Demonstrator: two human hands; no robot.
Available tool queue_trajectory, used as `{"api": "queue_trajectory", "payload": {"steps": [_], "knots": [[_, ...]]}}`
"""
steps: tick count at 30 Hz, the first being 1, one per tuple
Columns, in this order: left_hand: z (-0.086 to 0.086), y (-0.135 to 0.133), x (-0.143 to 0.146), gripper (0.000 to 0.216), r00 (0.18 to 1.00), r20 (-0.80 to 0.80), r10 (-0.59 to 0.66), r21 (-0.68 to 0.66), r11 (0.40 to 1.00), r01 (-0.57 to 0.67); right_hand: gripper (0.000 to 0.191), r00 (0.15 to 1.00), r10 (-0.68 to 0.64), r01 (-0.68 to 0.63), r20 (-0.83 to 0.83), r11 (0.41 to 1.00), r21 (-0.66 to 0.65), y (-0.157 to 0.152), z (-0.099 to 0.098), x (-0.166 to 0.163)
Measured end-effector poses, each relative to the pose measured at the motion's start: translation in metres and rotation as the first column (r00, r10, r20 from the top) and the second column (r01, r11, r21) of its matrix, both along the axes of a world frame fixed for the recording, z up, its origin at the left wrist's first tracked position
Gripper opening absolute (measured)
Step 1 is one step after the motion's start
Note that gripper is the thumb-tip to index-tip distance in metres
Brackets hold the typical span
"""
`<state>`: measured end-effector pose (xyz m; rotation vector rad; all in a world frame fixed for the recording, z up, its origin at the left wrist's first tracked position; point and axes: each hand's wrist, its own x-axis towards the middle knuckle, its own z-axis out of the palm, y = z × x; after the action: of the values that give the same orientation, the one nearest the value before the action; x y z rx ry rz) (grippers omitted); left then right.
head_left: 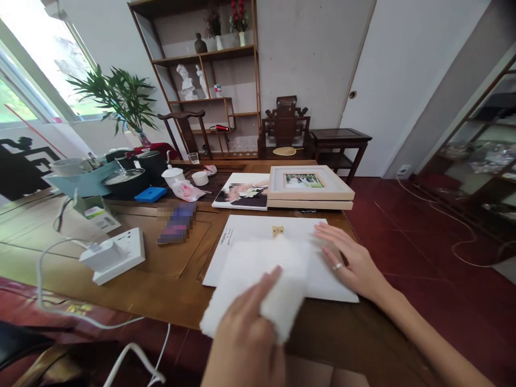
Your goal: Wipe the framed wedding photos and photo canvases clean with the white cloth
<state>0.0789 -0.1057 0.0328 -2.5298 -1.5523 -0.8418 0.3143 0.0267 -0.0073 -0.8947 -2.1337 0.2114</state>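
Note:
A white fluffy cloth [237, 274] is gripped in my left hand [245, 333], with the index finger stretched along its top. The cloth covers much of a white board [336, 287] lying flat on the table in front of me; I cannot tell whether it touches the board. Near the board's far edge sits a small gold-coloured metal plate [278, 231], with small print along the left side. My right hand [355, 263], wearing a ring, rests with fingers outstretched on the board's right part and holds nothing.
Behind the board are a photo panel [245, 201] and stacked light-wood frames [342, 194] with a picture. Leftward on the wooden table [165, 271] are a power strip [135, 252], a small carton [97, 214], a blue box [150, 194], a teapot [173, 174] and pots [124, 183].

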Motion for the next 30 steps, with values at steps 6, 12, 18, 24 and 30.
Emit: {"api": "queue_trajectory", "payload": {"steps": [6,12,18,24,30], "knots": [[0.014,0.007,-0.049,0.067,0.901,0.16,0.404,0.136,0.895,-0.426,0.059,0.876,0.25,-0.206,0.412,0.967,-0.147,-0.032,0.027,-0.05],[-0.004,0.011,-0.062,0.072,0.887,0.183,0.423,0.235,0.858,-0.458,0.091,0.807,0.329,-0.196,0.491,0.933,-0.302,-0.05,0.023,-0.078],[-0.018,0.012,-0.067,0.065,0.854,0.228,0.468,0.211,0.832,-0.513,0.092,0.796,0.283,-0.183,0.535,0.955,-0.234,-0.07,0.014,-0.062],[-0.031,0.01,-0.071,0.024,0.808,0.221,0.547,0.144,0.801,-0.581,0.042,0.898,0.006,-0.117,0.441,0.967,0.226,-0.098,-0.025,-0.053],[-0.041,0.003,-0.086,0.02,0.811,0.348,0.471,0.047,0.855,-0.517,0.036,0.844,0.001,-0.242,0.536,0.893,0.379,-0.111,-0.01,-0.036]]}}
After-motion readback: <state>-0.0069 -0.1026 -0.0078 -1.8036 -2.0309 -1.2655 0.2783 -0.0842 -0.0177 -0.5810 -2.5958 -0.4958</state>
